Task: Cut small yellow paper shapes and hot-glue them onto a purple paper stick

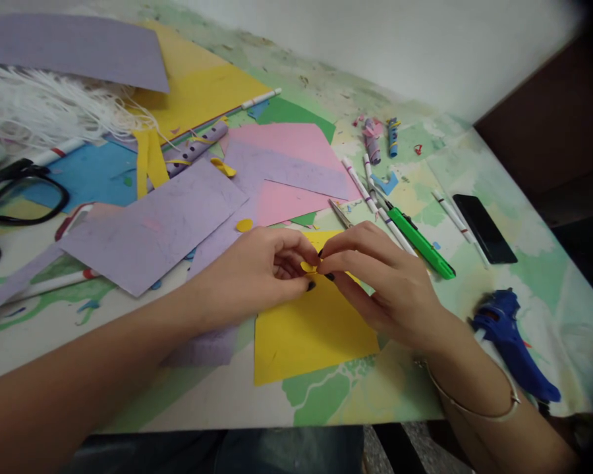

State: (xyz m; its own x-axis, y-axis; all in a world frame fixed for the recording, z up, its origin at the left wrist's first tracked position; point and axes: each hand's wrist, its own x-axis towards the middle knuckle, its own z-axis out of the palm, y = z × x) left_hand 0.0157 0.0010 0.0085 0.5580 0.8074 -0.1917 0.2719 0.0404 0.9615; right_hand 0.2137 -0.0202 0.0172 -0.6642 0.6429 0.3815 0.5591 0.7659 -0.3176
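A small yellow foam piece [308, 267] with a curled, petal-like shape is pinched between my two hands. My left hand [261, 270] grips it from the left with thumb and fingertips. From the right, the fingertips of my right hand [380, 283] close on the same piece. Beneath them lies a yellow foam sheet [311, 336], partly covered by both hands. A yellow oval cutout [244, 225] rests just beyond my left hand, and a twisted yellow piece [223, 167] lies farther back on purple foam.
Right of my hands lie a green utility knife [420, 240], scissors [340, 214], a black phone [484, 228] and a blue glue gun [514, 342]. Purple sheets [153, 227], white string [54, 108] and black-framed glasses [24, 197] crowd the left. Decorated rolls [372, 140] stand at the back.
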